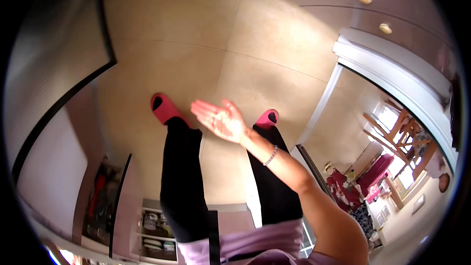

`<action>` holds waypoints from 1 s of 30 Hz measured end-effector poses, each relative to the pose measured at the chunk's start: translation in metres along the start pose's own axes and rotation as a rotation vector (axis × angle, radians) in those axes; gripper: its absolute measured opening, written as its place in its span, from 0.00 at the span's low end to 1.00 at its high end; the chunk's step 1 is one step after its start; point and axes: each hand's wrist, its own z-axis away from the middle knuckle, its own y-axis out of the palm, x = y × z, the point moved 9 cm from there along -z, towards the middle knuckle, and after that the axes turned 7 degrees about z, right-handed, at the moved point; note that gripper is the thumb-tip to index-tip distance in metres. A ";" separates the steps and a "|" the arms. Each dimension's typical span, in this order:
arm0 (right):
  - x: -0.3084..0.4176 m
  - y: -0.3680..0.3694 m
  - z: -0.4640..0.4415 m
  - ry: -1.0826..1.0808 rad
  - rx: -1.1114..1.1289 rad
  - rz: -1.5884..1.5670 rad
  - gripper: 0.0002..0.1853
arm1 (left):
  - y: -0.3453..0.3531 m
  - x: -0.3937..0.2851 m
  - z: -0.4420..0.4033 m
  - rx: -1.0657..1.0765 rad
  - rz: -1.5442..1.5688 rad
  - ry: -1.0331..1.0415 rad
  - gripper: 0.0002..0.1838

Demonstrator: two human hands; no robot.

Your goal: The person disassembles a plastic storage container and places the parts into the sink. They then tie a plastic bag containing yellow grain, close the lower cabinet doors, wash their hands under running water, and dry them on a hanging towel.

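Note:
My right hand (pixel 221 120) is stretched out in front of me over the tiled floor, palm up, with its fingers extended and nothing in it. A beaded bracelet (pixel 271 155) circles that wrist. Below the hand are my legs in black trousers (pixel 182 181), and my feet wear pink slippers (pixel 165 109), one on each side of the hand. No part of my left hand shows.
On the right stands a large mirror (pixel 363 132) reflecting clothes and a wooden rack. At lower left, an open cabinet (pixel 103 201) and shelves (pixel 158 235) hold items. A dark-framed glass panel (pixel 59 44) is at upper left.

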 end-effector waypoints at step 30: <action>-0.363 0.896 -0.408 -1.466 0.536 2.686 0.09 | -0.165 -0.047 -0.056 -0.368 0.183 -0.120 0.19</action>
